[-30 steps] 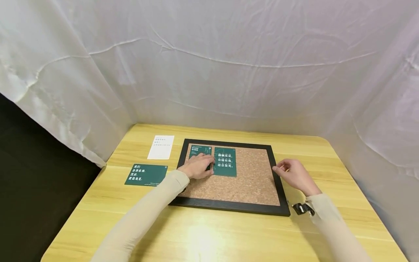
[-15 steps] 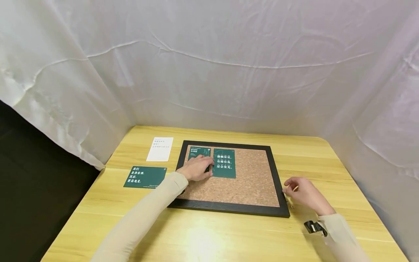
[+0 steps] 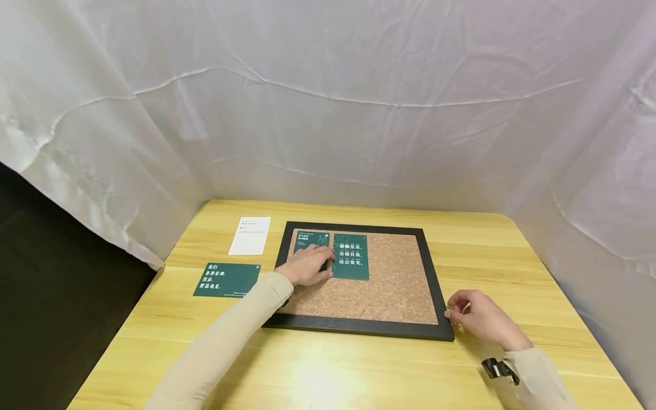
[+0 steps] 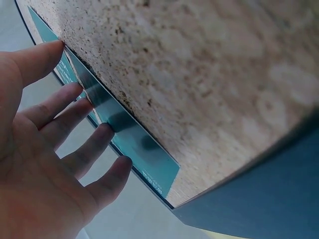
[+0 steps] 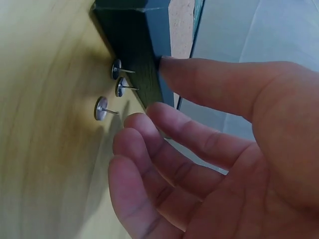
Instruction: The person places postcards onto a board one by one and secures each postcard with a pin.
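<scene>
My left hand lies with spread fingers over the left of two green printed cards on a corkboard, hiding its lower part. The second green card sits just right of my fingertips. In the left wrist view, a green card shows beneath the fingers. My right hand, loosely curled and holding nothing, is at the board's lower right corner. There, the right wrist view shows three thumbtacks on the table beside the black frame, near the fingertips. The thumb overlaps the frame.
Left of the board, a green card and a white card lie on the wooden table. Pale fabric hangs behind the table and along its sides. A dark area borders the table's left edge.
My right hand has moved down along the right side of the frame, from mid-height to the lower corner by the thumbtacks. My left hand has stayed on the card.
</scene>
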Motion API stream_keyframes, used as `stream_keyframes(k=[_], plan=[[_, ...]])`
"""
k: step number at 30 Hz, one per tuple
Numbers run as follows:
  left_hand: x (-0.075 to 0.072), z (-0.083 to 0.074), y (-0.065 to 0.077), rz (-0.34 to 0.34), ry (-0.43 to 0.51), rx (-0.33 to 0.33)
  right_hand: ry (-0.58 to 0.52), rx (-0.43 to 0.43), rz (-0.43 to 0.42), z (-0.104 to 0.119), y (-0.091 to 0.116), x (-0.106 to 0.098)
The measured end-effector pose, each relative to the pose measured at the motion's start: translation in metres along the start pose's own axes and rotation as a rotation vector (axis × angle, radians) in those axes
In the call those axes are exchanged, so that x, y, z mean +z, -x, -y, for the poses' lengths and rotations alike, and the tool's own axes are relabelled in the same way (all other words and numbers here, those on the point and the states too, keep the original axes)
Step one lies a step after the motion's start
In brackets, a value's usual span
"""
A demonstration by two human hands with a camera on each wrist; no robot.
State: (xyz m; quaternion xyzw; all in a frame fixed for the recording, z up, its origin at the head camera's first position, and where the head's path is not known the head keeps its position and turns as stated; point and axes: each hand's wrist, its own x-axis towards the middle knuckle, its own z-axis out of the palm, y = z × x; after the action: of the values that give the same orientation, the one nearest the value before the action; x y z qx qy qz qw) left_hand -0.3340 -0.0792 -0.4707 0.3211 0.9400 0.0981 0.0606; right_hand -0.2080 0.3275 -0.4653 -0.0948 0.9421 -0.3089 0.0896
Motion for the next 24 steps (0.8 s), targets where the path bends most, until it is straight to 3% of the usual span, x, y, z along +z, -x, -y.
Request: stream_keyframes(k=[15, 24], plan=[[-0.001, -0.002, 0.001, 0.008, 0.001, -0.002, 0.032, -0.024, -0.002, -0.006, 0.009, 0.002], [-0.001, 0.0, 0.0, 0.005, -0.006, -0.002, -0.015, -0.007, 0.024, -0.009, 0.013, 0.005]])
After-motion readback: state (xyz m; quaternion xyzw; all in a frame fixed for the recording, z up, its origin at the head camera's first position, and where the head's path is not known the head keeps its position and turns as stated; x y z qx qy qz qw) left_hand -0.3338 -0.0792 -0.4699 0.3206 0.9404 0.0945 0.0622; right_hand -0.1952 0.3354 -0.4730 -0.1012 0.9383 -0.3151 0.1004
